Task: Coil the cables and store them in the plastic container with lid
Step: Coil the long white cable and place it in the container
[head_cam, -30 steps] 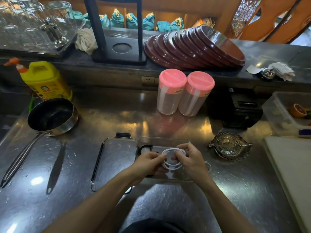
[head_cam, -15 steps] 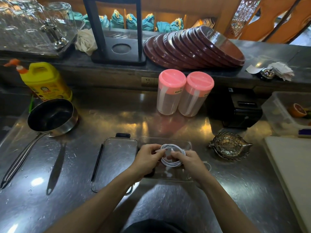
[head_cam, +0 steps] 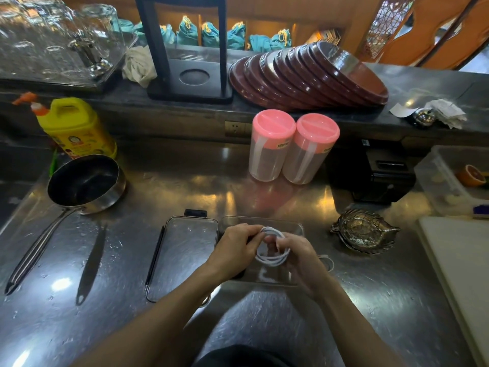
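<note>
1. Your left hand (head_cam: 232, 250) and right hand (head_cam: 299, 256) each pinch the white cable (head_cam: 272, 256), wound into a few loops just above the clear container (head_cam: 296, 226)
2. Its lid (head_cam: 185, 250) lies off, just left on the desk (head_cam: 370, 300)
3. A loose tail (head_cam: 328, 262) trails right, so coiling looks nearly done; stowing and closing remain
4. Count: one white cable for sure, something dark under your left hand, one container, one lid
</note>
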The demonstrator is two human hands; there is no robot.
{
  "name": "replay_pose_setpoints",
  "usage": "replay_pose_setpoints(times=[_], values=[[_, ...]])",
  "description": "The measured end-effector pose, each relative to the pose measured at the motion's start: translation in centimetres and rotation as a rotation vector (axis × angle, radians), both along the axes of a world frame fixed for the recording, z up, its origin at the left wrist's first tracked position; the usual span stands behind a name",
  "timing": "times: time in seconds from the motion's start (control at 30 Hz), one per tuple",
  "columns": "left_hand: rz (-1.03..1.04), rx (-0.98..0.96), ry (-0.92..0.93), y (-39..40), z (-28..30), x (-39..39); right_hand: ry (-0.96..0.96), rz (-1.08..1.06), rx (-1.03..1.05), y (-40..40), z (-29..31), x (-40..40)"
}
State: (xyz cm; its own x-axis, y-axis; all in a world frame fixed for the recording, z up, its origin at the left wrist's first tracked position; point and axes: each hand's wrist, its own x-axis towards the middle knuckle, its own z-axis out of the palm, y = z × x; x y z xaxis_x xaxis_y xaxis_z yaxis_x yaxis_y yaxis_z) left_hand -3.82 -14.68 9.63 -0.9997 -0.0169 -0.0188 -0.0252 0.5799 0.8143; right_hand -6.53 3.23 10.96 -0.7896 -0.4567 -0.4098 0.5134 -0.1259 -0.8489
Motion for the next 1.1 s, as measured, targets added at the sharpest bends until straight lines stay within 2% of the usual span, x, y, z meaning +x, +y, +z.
replay_pose_setpoints(times=[0.1,0.23,0.4,0.6,0.7,0.77,0.93,1.1], values=[[0.003,-0.012,0.001,0.3,0.3,0.2,0.063,0.098,0.011,1.0,0.0,-0.3],[0.085,-0.072,0.03,0.7,-0.1,0.6,0.245,0.178,0.208,0.7,0.7,-0.6],[0.178,-0.153,0.111,1.2,-0.8,0.5,0.295,0.041,0.466,-0.2,0.5,-0.2],[0.179,-0.215,0.149,1.1,-1.0,0.7,0.121,0.013,0.275,-0.1,1.2,-0.4],[0.144,-0.218,0.11,1.3,-1.1,0.8,-0.041,-0.046,0.121,0.0,0.7,-0.4],[0.133,-0.232,0.075,1.3,-1.2,0.8,-0.054,-0.076,0.109,-0.1,0.3,-0.1],[0.071,-0.184,0.024,1.6,-1.8,0.8,0.169,-0.073,0.281,-0.6,-0.1,0.2],[0.049,-0.128,0.022,1.8,-1.9,0.5,0.555,0.046,0.564,-0.2,-0.5,0.0]])
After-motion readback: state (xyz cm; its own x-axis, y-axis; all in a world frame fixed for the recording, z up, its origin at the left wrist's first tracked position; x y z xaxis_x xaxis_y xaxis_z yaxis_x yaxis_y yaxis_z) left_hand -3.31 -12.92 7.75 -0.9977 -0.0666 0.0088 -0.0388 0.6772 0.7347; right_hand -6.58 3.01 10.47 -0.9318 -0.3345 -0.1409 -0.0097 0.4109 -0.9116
